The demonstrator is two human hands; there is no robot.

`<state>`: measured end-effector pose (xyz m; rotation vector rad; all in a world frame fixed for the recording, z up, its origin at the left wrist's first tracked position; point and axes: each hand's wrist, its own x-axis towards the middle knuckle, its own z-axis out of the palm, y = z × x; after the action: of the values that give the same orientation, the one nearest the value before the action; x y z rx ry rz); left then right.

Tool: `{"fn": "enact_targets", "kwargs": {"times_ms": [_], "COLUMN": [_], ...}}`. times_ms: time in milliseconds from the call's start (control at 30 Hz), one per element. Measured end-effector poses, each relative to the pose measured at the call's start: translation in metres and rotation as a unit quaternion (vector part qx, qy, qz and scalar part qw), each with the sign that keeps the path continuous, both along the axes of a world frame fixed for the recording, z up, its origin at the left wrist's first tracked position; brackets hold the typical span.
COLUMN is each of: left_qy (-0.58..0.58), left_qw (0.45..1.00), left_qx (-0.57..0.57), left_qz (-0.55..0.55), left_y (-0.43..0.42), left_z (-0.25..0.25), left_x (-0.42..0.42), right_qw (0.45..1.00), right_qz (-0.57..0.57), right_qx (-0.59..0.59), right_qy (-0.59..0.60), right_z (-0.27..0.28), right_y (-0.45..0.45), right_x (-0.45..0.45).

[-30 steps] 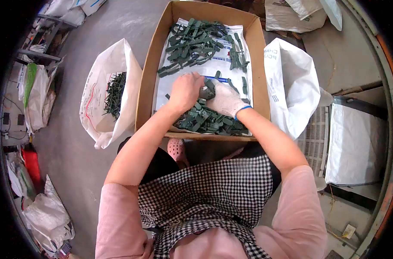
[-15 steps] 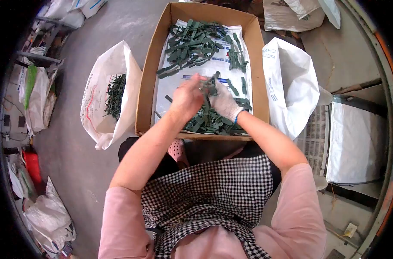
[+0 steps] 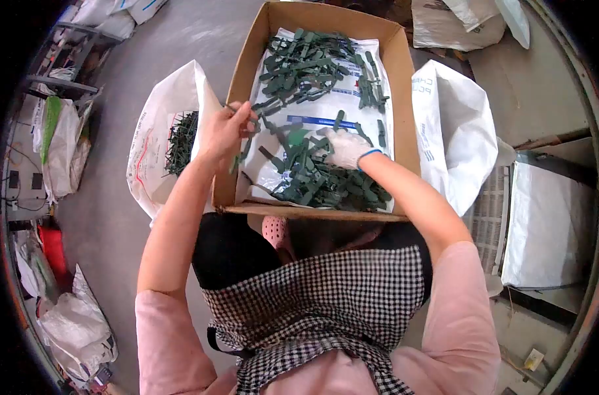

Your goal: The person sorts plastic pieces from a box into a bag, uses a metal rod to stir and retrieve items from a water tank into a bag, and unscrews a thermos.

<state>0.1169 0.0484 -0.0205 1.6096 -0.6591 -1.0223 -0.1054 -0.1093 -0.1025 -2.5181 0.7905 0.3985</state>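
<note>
My left hand (image 3: 225, 130), bare, is raised over the left wall of the cardboard box (image 3: 243, 72). Its fingers pinch a thin dark green plastic piece. Another green piece, blurred, shows just below this hand. My right hand (image 3: 347, 149), in a whitish glove with a blue cuff, is low over the near pile of green plastic pieces (image 3: 325, 184), fingers apart. A brighter green piece (image 3: 297, 137) shows blurred just left of its fingertips. At the far end of the box lies another pile of flat green pieces (image 3: 302, 66).
A white sack (image 3: 148, 145) stands left of the box, holding thin dark green sticks (image 3: 182, 141). Another open white sack (image 3: 454, 131) stands against the right side. Printed white sheeting (image 3: 279, 118) lines the box. Further right is a white-covered block (image 3: 549, 224).
My hands were together over the middle of the box. The left has moved left to the box wall with a green piece; the right has come down to the near pile.
</note>
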Motion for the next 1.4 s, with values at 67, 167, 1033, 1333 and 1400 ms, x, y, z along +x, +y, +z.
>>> {"fn": "enact_targets", "kwargs": {"times_ms": [67,167,1033,1333,1400], "left_qy": [0.02,0.035,-0.331,0.411,0.396], "left_qw": [0.999,0.997,0.923,0.91,0.917], "left_qx": [0.027,0.02,-0.127,-0.042,-0.054], "left_qz": [0.013,0.07,-0.149,-0.003,-0.022], "left_y": [0.001,-0.004,-0.06,-0.047,-0.045], "left_z": [-0.022,-0.062,-0.023,-0.005,-0.002], "left_x": [0.01,0.015,-0.09,-0.126,-0.137], "right_qw": [0.999,0.997,0.756,0.916,0.902], "right_qz": [0.01,-0.039,-0.203,-0.092,-0.086], "right_qx": [-0.044,-0.016,0.553,0.031,0.079], "right_qy": [-0.018,-0.072,-0.286,-0.389,-0.416], "right_z": [-0.013,-0.036,0.069,0.058,0.045], "right_y": [-0.008,-0.022,-0.015,0.029,0.023], "right_x": [0.034,0.101,-0.03,-0.045,-0.045]}}
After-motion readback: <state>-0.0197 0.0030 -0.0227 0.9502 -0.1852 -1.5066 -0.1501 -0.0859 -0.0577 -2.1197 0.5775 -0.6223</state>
